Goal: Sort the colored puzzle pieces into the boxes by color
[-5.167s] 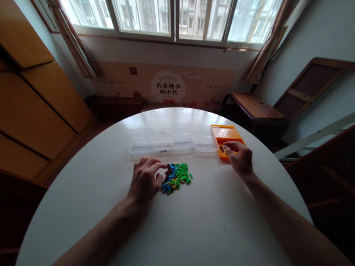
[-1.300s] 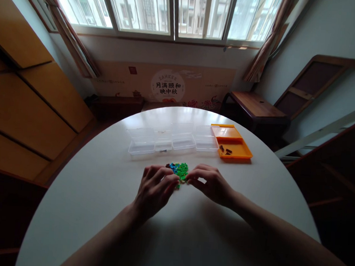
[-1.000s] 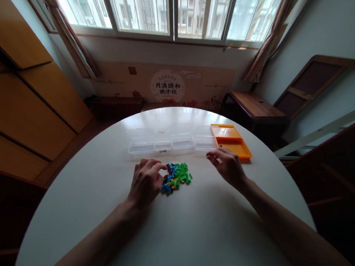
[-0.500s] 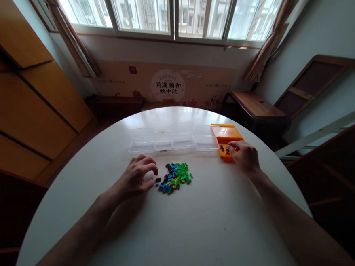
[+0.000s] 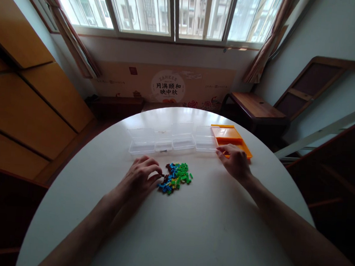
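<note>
A small pile of toy building bricks point(image 5: 180, 174), green, blue, brown and yellow, lies mid-table. At the pile's left edge my left hand point(image 5: 146, 173) pinches a small dark brown brick point(image 5: 162, 175) between thumb and fingertip. My right hand point(image 5: 232, 160) is over the front of an orange plastic box point(image 5: 239, 143) with its lid up. Its thumb and fingers look slightly apart, and no brick shows between them. The hand covers much of the box's inside, so the brown bricks there are hidden.
Several clear plastic boxes point(image 5: 143, 147) with raised lids stand in a row left of the orange one, on a round white table point(image 5: 189, 231). A wooden stool point(image 5: 257, 105) stands beyond the table at the right, below the window point(image 5: 143, 9).
My left hand has moved slightly right and closed on a brown brick beside the pile. My right hand has come left and toward me, from inside the orange box to its front edge.
</note>
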The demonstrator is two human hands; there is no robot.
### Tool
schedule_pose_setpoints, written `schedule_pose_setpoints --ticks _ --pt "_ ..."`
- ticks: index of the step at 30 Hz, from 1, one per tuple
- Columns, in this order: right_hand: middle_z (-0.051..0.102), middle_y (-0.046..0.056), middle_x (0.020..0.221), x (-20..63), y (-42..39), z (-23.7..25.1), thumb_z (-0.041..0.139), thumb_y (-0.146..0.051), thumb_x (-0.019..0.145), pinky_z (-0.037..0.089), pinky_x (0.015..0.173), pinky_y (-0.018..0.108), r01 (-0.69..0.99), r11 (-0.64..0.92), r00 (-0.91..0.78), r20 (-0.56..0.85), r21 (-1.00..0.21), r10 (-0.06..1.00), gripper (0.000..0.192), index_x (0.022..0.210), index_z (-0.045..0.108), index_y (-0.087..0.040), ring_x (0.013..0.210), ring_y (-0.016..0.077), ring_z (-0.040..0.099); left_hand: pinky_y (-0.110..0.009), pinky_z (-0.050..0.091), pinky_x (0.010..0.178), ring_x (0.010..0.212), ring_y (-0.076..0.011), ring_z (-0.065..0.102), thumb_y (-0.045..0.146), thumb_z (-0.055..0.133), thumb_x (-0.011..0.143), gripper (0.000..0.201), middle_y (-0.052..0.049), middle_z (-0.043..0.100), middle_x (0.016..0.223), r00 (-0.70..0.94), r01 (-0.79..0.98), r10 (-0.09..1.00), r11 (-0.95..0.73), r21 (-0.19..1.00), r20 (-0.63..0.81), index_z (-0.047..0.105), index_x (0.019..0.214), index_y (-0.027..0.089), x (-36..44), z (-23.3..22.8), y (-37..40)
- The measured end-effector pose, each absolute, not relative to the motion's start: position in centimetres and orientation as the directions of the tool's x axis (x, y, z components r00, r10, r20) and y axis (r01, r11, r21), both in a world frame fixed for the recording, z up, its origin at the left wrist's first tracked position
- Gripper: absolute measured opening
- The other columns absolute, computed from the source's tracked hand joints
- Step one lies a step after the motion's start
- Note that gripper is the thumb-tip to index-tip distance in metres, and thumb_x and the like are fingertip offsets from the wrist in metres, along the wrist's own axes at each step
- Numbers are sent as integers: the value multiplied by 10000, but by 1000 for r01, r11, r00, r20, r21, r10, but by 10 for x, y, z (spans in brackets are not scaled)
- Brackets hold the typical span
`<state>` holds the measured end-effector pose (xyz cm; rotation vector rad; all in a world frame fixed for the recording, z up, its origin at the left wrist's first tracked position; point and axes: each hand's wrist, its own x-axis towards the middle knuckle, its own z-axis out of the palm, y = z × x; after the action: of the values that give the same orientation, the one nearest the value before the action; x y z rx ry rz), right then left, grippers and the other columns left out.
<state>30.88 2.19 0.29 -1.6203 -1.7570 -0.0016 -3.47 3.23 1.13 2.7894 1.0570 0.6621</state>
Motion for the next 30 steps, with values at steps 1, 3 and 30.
schedule_pose_setpoints --ticks 1,3,30 --pt "684 59 832 302 19 5 577 -273 862 485 743 334 841 244 33 496 -482 868 168 909 699 -168 787 208 631 -355 382 837 901 -193 553 286 601 880 109 -29 672 897 662 601 637 -766 228 395 683 845 224 -32 12 32" --pt "676 52 818 287 11 7 579 -261 869 487 721 318 786 322 -40 475 -528 879 155 915 695 -171 742 186 623 -344 386 830 883 -180 556 265 587 897 106 -26 677 889 646 580 613 -782 229 456 679 868 220 -26 15 29" --pt "679 42 800 266 -1 8 609 -254 869 479 712 304 708 533 -224 569 -464 791 98 875 688 -196 757 180 617 -351 408 829 887 -191 557 322 617 876 117 -36 682 890 571 566 603 -781 266 557 640 886 208 8 18 2"
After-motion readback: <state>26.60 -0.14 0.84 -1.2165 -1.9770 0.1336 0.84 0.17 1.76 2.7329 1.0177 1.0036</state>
